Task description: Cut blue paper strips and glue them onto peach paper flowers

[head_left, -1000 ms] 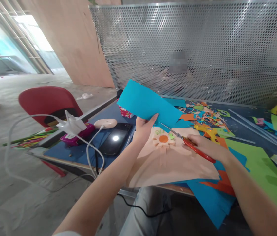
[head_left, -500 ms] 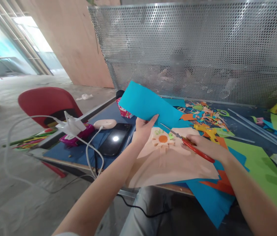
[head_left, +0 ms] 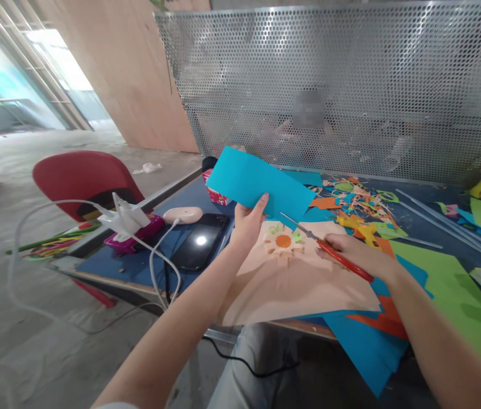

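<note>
My left hand [head_left: 251, 220] pinches the lower edge of a blue sheet of paper [head_left: 257, 177], thumb on top, and holds it raised above the table. In my right hand [head_left: 351, 253] are scissors [head_left: 334, 255] with red handles. Their blades point up and left, just below the sheet's lower right part; they look closed or nearly so. Beneath both hands lies a peach paper [head_left: 304, 295]. On it sits a paper flower [head_left: 283, 242] with an orange centre, pale petals and some green pieces.
Paper scraps [head_left: 355, 196] are heaped at the back, near a yellow glue gun [head_left: 357, 227]. Green sheets [head_left: 449, 284] lie at right. To the left are a phone [head_left: 201, 241], a pink case [head_left: 183, 215], cables and a tissue pack [head_left: 132, 227]. A perforated metal panel [head_left: 334, 85] stands behind.
The blue sheet has turned and lowered slightly. My left thumb has moved a little left and up on it. The scissors stay almost in place.
</note>
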The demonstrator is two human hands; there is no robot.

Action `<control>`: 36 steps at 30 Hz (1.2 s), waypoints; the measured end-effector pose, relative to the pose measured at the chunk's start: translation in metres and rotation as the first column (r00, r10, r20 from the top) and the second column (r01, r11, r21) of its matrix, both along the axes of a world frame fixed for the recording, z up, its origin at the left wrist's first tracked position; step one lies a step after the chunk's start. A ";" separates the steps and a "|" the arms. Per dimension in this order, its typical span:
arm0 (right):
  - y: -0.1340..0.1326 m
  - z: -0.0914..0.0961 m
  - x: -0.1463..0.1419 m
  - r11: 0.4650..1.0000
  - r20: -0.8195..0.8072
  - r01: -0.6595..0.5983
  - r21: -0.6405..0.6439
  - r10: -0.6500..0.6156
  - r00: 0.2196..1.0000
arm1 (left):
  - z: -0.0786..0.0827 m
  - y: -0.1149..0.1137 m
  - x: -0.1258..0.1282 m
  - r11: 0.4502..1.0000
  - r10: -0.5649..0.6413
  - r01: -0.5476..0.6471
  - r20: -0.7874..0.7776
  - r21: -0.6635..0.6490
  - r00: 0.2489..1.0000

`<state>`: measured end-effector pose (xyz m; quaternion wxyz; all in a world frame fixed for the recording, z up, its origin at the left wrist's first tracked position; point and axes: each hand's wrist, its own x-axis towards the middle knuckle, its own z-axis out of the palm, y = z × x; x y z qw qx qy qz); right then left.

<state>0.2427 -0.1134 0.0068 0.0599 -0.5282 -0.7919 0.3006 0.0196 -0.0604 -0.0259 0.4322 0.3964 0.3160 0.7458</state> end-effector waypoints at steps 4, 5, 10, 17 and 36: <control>0.000 0.002 -0.001 1.000 0.010 -0.019 0.003 0.019 1.000 | 0.004 0.000 -0.003 1.000 -0.003 0.003 0.041 -0.006 0.999; -0.001 0.003 -0.002 1.000 0.020 -0.024 0.005 0.024 1.000 | 0.004 0.001 -0.003 1.000 -0.008 0.008 0.031 -0.003 0.999; -0.002 0.005 -0.003 1.000 0.027 -0.029 -0.002 0.029 0.999 | 0.000 0.000 -0.002 1.000 -0.031 0.031 -0.030 0.004 0.999; 0.003 -0.005 0.003 0.999 -0.003 -0.038 0.030 0.038 0.999 | 0.002 -0.002 0.000 0.999 -0.045 0.045 0.002 -0.014 0.999; 0.001 0.001 -0.001 0.999 0.047 -0.033 0.024 0.032 0.998 | -0.001 -0.001 0.003 0.997 -0.064 0.064 -0.008 0.051 0.998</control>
